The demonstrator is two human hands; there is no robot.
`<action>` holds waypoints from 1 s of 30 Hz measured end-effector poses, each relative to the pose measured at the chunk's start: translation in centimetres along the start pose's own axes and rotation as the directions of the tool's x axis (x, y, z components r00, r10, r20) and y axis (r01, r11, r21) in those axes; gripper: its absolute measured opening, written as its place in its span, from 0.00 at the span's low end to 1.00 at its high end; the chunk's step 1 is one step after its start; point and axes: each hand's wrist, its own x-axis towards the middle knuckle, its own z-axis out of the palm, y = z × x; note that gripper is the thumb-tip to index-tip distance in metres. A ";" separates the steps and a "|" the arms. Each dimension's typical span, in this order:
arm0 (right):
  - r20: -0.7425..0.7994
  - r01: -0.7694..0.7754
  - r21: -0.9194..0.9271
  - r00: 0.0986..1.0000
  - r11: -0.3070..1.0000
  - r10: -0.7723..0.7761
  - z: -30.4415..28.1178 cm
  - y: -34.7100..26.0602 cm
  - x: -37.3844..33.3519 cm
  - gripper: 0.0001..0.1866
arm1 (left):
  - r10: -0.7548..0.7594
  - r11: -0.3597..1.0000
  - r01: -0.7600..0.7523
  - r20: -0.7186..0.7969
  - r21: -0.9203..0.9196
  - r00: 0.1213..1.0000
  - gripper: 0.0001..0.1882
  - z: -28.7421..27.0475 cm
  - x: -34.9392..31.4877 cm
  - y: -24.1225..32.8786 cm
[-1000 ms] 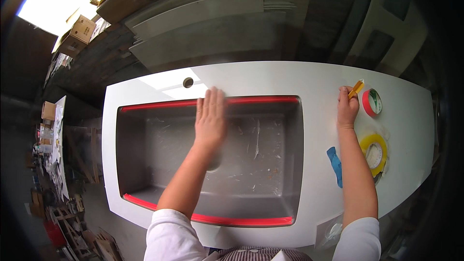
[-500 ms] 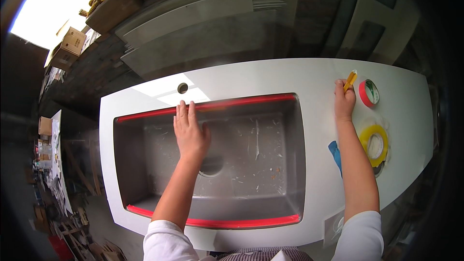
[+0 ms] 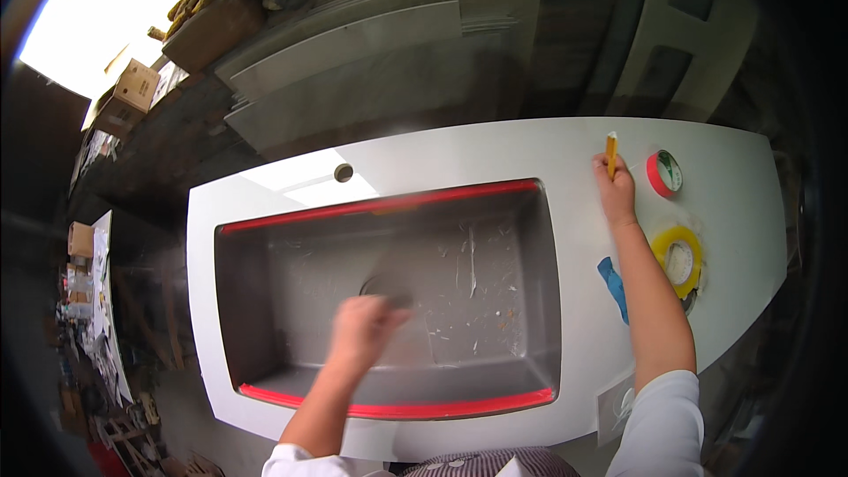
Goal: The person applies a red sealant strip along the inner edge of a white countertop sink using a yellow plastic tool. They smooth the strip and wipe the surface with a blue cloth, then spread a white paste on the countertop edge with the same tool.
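My right hand (image 3: pixel 618 192) is closed around a slim yellow tool with a pale tip, which looks like a utility knife (image 3: pixel 611 155), above the right part of the white countertop (image 3: pixel 579 146). The tool points away from me. My left hand (image 3: pixel 364 327) hovers over the grey sink (image 3: pixel 300 300), near its drain; motion blurs its fingers, and I make out nothing in them. Red tape (image 3: pixel 389 203) runs along the far edge of the sink opening. Another red strip (image 3: pixel 459 409) follows the near edge, partly behind my left forearm.
Right of my right hand stands a roll of red tape (image 3: pixel 654 174). A yellow tape roll (image 3: pixel 676 247) lies nearer me, and a blue cloth-like scrap (image 3: pixel 611 287) sits beside my forearm. The countertop has a round hole (image 3: pixel 344 173). Pale slabs (image 3: pixel 353 49) lean behind it.
My left hand has come off the sink's far edge and moved toward me, over the basin. My right hand, still holding the yellow tool, has shifted slightly left and nearer; the tool points straighter ahead.
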 end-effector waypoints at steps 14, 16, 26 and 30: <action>0.449 0.447 -0.407 0.857 0.797 -0.252 3.6 -13.0 -5.3 0.12 | -0.717 0.361 0.933 -0.635 0.014 0.287 0.30 -4.3 -31.6 -19.3; 0.453 0.499 -0.410 0.838 0.764 -0.304 4.4 -12.8 -5.2 0.13 | -0.723 0.402 0.916 -0.619 -0.015 0.307 0.29 -3.5 -32.5 -19.0; 0.525 0.535 -0.430 0.803 0.727 -0.281 6.5 -12.6 -4.5 0.12 | -0.640 0.424 0.904 -0.689 0.055 0.341 0.26 -2.4 -33.2 -19.2; 0.517 0.539 -0.436 0.805 0.720 -0.289 6.8 -12.7 -4.2 0.11 | -0.615 0.425 0.901 -0.704 0.082 0.354 0.26 -2.3 -33.4 -19.6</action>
